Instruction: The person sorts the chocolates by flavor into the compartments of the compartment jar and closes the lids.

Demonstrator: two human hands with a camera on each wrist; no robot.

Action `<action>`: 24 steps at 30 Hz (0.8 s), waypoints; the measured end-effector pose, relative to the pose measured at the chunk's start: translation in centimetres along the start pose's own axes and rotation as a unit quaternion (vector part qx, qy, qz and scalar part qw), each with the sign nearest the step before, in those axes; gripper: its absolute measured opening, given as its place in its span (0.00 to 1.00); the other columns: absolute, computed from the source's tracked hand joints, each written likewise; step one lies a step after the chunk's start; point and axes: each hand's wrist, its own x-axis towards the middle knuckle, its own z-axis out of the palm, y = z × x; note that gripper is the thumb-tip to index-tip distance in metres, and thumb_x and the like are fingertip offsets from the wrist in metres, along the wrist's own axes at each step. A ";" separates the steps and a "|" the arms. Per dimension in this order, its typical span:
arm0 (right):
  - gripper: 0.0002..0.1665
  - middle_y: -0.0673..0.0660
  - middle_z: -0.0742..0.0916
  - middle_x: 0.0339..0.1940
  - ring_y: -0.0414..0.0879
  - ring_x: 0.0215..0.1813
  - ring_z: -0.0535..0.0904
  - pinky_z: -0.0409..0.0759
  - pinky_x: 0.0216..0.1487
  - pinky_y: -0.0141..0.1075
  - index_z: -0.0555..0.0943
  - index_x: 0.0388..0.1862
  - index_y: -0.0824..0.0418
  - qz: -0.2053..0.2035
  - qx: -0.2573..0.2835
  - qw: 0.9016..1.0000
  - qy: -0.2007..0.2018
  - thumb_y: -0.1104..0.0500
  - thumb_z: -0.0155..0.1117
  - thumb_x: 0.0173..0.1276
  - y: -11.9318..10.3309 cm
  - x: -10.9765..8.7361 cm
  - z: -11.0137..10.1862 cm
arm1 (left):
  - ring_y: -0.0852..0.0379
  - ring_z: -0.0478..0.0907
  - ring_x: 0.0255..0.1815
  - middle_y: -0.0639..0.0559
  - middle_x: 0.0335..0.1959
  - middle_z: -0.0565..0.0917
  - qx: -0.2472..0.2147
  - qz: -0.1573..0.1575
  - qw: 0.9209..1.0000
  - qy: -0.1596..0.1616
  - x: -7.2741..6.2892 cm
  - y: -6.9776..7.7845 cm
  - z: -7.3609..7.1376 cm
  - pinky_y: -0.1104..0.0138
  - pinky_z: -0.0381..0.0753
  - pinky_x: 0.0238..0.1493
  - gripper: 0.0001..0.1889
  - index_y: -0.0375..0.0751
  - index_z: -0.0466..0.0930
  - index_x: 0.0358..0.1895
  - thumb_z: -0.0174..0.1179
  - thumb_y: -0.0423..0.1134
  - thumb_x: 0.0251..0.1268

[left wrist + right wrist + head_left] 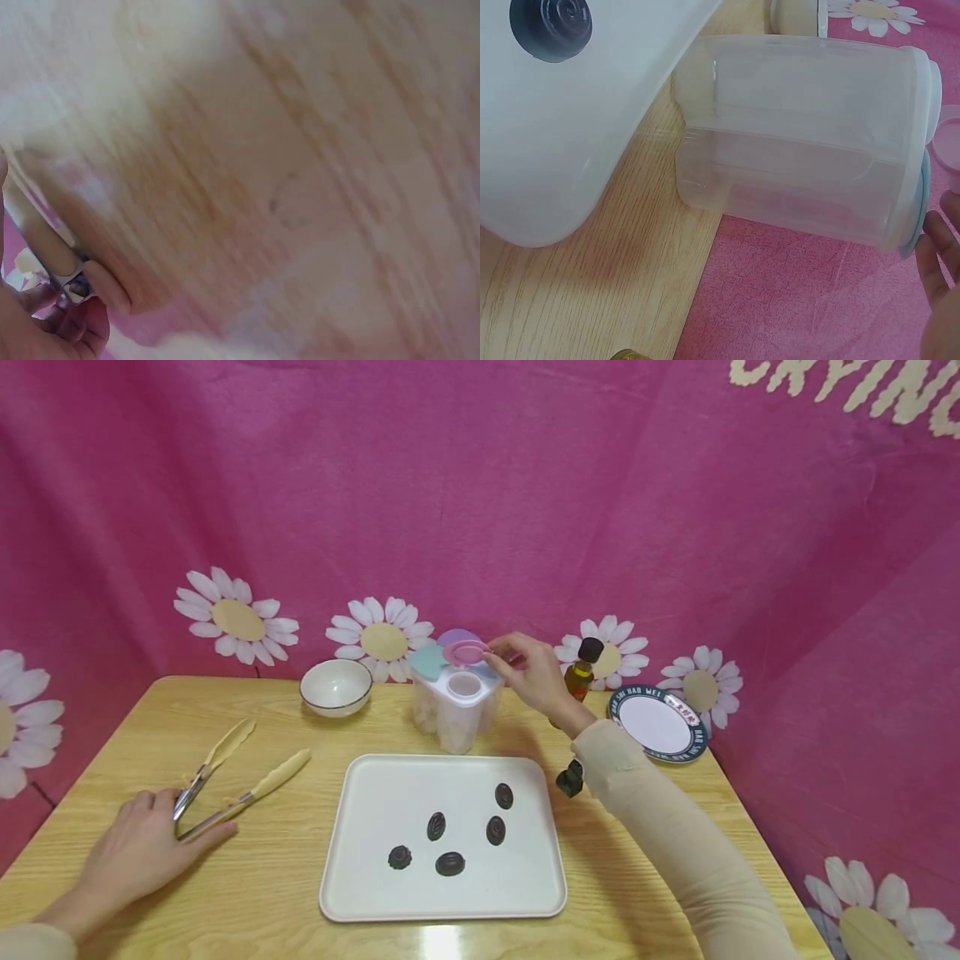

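My right hand (pixel 528 672) pinches the raised pink lid (pixel 465 652) of a clear plastic container (pixel 457 727) at the table's back. Under that lid a round opening shows in the white top; a mint lid (pixel 427 662) and a purple lid (pixel 456 635) lie beside it. In the right wrist view, the fingers (pixel 934 255) are at the container's lidded end. At the left, my left hand (pixel 146 843) holds metal tongs (pixel 281 774) with cream tips near their joined end, their arms spread. The left wrist view shows the fingers around that end.
A white tray (pixel 360 827) with several dark moulded pieces (pixel 450 863) lies in front of the container. Behind stand a white bowl (pixel 336 687) and an oil bottle (pixel 579 679). A dark-rimmed plate (pixel 652 722) and a small black object (pixel 568 779) are at the right.
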 end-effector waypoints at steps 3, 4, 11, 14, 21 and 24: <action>0.10 0.62 0.92 0.41 0.55 0.40 0.89 0.88 0.44 0.45 0.88 0.47 0.64 0.002 0.001 1.000 -0.001 0.59 0.73 0.72 0.0 0.0 0.0 | 0.31 0.77 0.40 0.24 0.40 0.76 0.004 0.001 1.000 0.005 0.1 0.1 0.1 0.40 0.76 0.37 0.50 0.20 0.73 0.50 0.66 0.74 0.58; 0.10 0.62 0.92 0.41 0.54 0.40 0.88 0.88 0.44 0.45 0.88 0.47 0.64 0.003 0.000 1.000 -0.001 0.59 0.73 0.72 0.0 0.0 0.0 | 0.32 0.77 0.39 0.25 0.39 0.76 0.005 0.003 1.000 0.009 0.2 0.1 0.2 0.40 0.76 0.36 0.49 0.20 0.73 0.49 0.66 0.74 0.59; 0.11 0.61 0.92 0.40 0.54 0.39 0.88 0.88 0.43 0.43 0.88 0.48 0.64 -0.005 -0.001 1.000 0.005 0.60 0.73 0.71 0.0 0.2 0.1 | 0.33 0.78 0.36 0.26 0.38 0.77 -0.005 0.009 0.999 0.039 0.0 0.5 0.0 0.40 0.77 0.34 0.47 0.19 0.74 0.50 0.66 0.71 0.61; 0.11 0.61 0.92 0.40 0.54 0.39 0.88 0.88 0.43 0.43 0.88 0.48 0.64 -0.008 -0.002 1.000 0.006 0.59 0.73 0.72 0.0 0.2 0.1 | 0.33 0.78 0.38 0.26 0.41 0.78 -0.003 0.014 0.999 0.052 -0.1 0.8 -0.5 0.39 0.77 0.35 0.48 0.20 0.74 0.52 0.67 0.71 0.61; 0.10 0.61 0.92 0.40 0.54 0.39 0.88 0.88 0.42 0.42 0.89 0.47 0.64 -0.005 -0.004 1.000 0.007 0.59 0.73 0.72 0.1 0.0 0.1 | 0.40 0.76 0.33 0.31 0.37 0.78 0.020 0.050 0.995 0.089 -0.5 1.6 -1.9 0.46 0.76 0.26 0.46 0.22 0.75 0.49 0.71 0.70 0.57; 0.11 0.61 0.92 0.40 0.53 0.39 0.88 0.88 0.42 0.41 0.89 0.47 0.64 -0.004 -0.005 1.000 0.007 0.59 0.73 0.71 0.1 0.0 0.1 | 0.42 0.74 0.30 0.34 0.35 0.78 0.019 0.075 0.989 0.126 -0.7 2.1 -2.4 0.51 0.74 0.23 0.43 0.24 0.77 0.46 0.74 0.67 0.53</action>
